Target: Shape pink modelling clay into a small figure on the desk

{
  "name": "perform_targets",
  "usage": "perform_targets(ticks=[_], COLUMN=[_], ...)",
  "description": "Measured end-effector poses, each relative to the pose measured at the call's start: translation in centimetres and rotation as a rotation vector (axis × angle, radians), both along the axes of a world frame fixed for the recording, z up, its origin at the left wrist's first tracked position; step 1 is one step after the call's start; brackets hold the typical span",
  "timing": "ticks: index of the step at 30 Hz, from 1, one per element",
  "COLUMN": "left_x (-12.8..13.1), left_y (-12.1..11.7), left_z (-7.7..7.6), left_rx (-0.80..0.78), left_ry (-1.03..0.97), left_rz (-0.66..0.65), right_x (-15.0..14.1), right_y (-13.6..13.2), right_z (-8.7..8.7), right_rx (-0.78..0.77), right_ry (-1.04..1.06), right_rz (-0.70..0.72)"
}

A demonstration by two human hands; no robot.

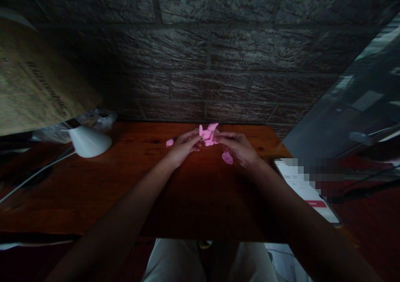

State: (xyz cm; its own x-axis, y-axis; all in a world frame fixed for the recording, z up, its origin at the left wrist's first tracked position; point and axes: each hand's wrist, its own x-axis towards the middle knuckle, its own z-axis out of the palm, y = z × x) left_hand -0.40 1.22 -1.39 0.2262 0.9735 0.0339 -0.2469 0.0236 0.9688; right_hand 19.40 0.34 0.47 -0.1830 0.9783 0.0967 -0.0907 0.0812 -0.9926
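Note:
Above the far part of the wooden table, both of my hands hold a pink clay-like figure (208,133) with ear-like bits sticking up. My left hand (187,145) pinches its left side. On the other side, the fingers of my right hand (237,144) are closed on its right edge. Small rounded pink parts show along its lower side. A small pink lump (169,143) lies on the table left of my left hand. Below my right hand is a flat pink oval piece (227,157). My fingers partly hide the figure.
The wooden table (134,169) meets a dark brick wall (187,53). At left stands a lamp with a white base (90,141) and a printed paper-like shade (34,78); crumpled plastic (103,119) lies behind it. A lit phone (303,190) rests at the right edge.

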Motion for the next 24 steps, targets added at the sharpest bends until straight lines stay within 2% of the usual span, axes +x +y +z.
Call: perform_targets(ticks=[4,13,24], left_x=[0.01,0.23,0.47], left_y=[-0.20,-0.43,-0.76], left_z=[0.26,0.25,0.18], left_rx=[0.001,0.028,0.103], left_ry=[-0.003,0.018,0.002], left_rz=[-0.027,0.011,-0.060], right_x=[-0.02,-0.32,-0.40], right_y=[0.07,0.01,0.07], right_z=[-0.19,-0.38,-0.67], right_rx=[-0.002,-0.003,0.024], right_ry=[0.005,-0.036,-0.031], right_rz=[-0.018,-0.078,-0.123])
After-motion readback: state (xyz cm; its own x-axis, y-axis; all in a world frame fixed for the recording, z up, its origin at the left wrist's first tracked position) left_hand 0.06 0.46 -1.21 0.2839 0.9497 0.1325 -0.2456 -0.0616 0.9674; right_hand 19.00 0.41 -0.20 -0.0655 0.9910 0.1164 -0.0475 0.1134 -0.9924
